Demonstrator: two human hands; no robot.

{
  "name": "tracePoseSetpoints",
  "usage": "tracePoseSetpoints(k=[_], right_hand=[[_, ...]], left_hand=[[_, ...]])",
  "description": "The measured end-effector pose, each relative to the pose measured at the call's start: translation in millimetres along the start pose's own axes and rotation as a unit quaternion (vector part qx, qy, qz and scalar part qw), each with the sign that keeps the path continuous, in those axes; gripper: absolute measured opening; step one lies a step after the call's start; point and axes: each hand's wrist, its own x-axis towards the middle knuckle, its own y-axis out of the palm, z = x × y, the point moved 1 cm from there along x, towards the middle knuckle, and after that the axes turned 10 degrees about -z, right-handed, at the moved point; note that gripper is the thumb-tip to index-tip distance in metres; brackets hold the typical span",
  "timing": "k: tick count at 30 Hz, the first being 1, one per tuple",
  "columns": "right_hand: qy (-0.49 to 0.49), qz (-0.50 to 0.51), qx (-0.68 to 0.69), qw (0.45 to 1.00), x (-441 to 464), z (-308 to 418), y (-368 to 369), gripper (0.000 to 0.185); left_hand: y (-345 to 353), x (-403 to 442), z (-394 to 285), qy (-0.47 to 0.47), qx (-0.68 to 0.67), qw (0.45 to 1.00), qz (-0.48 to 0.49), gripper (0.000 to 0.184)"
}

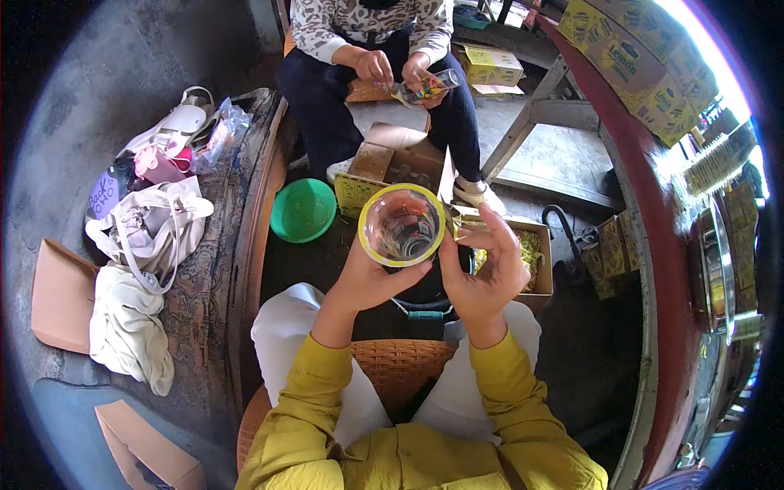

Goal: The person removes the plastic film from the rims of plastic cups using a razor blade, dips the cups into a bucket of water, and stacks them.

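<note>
A clear cup with a yellow rim (365, 219) is held up in front of me, its round mouth turned toward my face. My left hand (367, 282) wraps the cup from its lower left, thumb along the lower rim. At the cup's right edge is my right hand (490, 273), thumb and index finger pinched close to the rim, the other fingers raised and bent. Whatever sits between those fingertips is too small to make out. Below the cup stands a dark bucket with a teal handle grip (426, 315), partly hidden by my hands.
Opposite sits a person holding a clear printed bottle (445, 80). An open carton (359, 192) and a green basin (303, 211) stand between us. Right of my hand is a box with yellow shreds (531, 253). Bags (155, 220) lie on the left bench; stacked cartons (629, 61) stand upper right.
</note>
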Motion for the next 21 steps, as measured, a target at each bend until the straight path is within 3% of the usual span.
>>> tracePoseSetpoints(k=[13, 21], right_hand=[[0.014, -0.001, -0.025, 1.000, 2, 1, -2, 0.045], [0.065, 0.030, 0.034, 0.997, 8, 0, -4, 0.036]], left_hand=[[-4, 1, 0, -0.019, 0.047, 0.998, 0.044, 0.064], [-7, -1, -7, -0.027, 0.057, 0.994, 0.085, 0.065]])
